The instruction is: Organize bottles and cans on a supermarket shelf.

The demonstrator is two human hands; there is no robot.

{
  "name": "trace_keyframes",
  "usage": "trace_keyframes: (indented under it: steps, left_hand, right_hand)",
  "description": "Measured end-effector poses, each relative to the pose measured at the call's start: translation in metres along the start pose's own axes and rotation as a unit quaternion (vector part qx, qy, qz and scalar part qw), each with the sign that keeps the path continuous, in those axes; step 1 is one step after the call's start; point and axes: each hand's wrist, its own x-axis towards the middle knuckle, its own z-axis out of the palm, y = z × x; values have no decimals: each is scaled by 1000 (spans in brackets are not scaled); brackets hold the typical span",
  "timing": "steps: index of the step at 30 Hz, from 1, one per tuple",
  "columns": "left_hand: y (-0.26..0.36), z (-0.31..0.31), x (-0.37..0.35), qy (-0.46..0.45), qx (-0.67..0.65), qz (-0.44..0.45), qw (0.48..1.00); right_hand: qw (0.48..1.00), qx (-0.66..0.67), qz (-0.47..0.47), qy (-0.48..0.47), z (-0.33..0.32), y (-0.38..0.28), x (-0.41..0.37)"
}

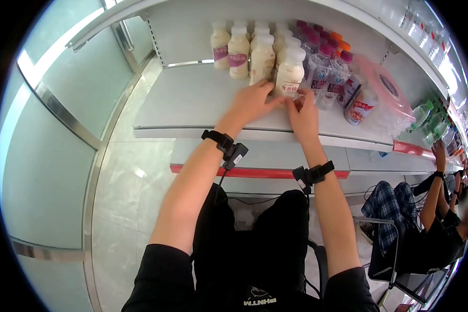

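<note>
A cream-coloured milk drink bottle (290,73) with a white cap and red lettering stands upright at the front of the shelf. My left hand (253,102) is at its lower left side, fingers curled beside it and thumb across its front near the base. On the other side, my right hand (303,113) touches the lower right of the same bottle with bent fingers. Behind and to the left stand several similar bottles, among them a purple-labelled milk bottle (238,54) and a milk bottle (262,60) close to my left fingertips.
To the right stand clear bottles with purple caps (319,70), a red-and-white can (360,106) and a pink plastic container (382,88). The white shelf (192,99) has a front lip, with a lower shelf beneath. A co-worker (426,229) sits at the far right.
</note>
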Motion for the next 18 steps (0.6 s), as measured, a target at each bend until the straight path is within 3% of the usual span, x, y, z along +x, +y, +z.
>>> trace_keyframes:
  steps: [8,10,13,18]
  left_hand:
    - [-1,-3,-1,11,-35,13,999]
    - [-1,-10,0,1,-186,-53,981]
    - [3,-31,-9,-29,-148,-104,983]
    - [-12,-47,-22,-5,-140,-93,986]
  right_hand:
    - [999,8,-34,-39,-4,13,1]
    - [997,15,-47,-51,-9,12,0]
    - [995,41,-29,-92,-5,3,-4]
    - [994,1,-71,-88,-7,-2,-7]
